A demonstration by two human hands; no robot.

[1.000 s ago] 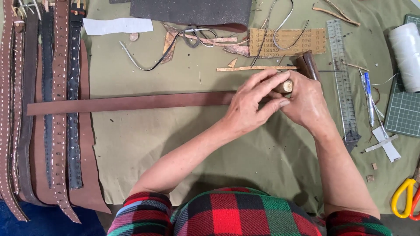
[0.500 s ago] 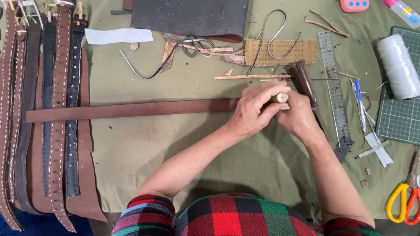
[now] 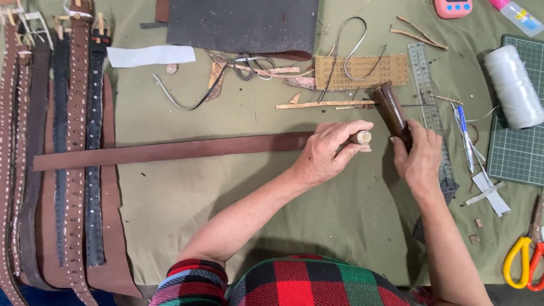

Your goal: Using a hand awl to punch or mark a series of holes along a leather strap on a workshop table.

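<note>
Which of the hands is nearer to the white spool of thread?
The right hand. It grips a dark wooden tool just left of the white spool of thread; the left hand sits farther left, at the end of the brown leather strap.

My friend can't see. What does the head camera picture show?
A person's left hand grips a small round tool on a long brown leather strap, while the right hand holds a dark wooden mallet over a green cloth-covered table.

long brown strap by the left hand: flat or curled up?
Flat. The brown strap lies stretched straight along the green cloth, its right end under the left hand.
</note>
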